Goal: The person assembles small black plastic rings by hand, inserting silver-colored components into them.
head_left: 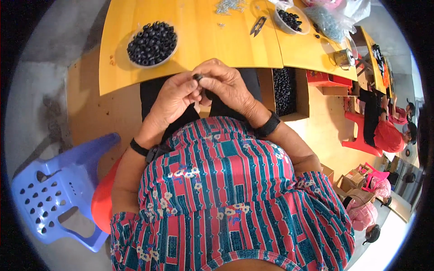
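Mid-frame, left hand (174,96) and right hand (227,86) pinch a black piece (197,77), likely to steady it; bowl (158,65) upper left, presumably for reach.

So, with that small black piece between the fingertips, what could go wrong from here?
The small black piece, pinched between left hand and right hand, might slip and fall, being off the tabletop.
The clear plastic bowl, heaped with black pieces near the front edge, could spill if knocked.
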The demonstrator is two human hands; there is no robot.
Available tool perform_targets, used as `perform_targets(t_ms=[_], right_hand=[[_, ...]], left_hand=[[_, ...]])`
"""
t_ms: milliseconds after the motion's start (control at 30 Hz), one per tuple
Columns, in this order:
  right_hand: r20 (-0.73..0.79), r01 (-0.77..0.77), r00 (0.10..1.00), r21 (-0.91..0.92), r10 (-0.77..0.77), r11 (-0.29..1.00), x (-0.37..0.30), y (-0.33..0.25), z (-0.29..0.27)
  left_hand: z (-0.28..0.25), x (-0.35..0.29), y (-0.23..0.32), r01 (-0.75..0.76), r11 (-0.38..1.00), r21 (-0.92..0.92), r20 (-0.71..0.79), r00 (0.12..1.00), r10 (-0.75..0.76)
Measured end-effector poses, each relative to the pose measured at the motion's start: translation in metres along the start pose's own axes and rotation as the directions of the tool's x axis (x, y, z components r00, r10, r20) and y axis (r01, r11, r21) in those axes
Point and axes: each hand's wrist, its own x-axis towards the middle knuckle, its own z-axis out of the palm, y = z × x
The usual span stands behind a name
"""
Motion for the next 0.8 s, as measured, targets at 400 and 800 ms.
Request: perform_targets(t_ms=[400,800], right_hand=[[-0.334,-0.146,0.943,-0.379,0.012,0.914,0.033,0.005,-0.032],[-0.346,-0.259,0.936,-0.796,-0.059,0.548,0.060,0.056,-0.086]], left_hand=[[-0.007,-0.008,-0.010,-0.038,0.996,-0.081,-0.112,0.993,0.029],[-0.025,-0.022,-0.027,0.043,0.995,0.093,-0.259,0.966,-0.018]])
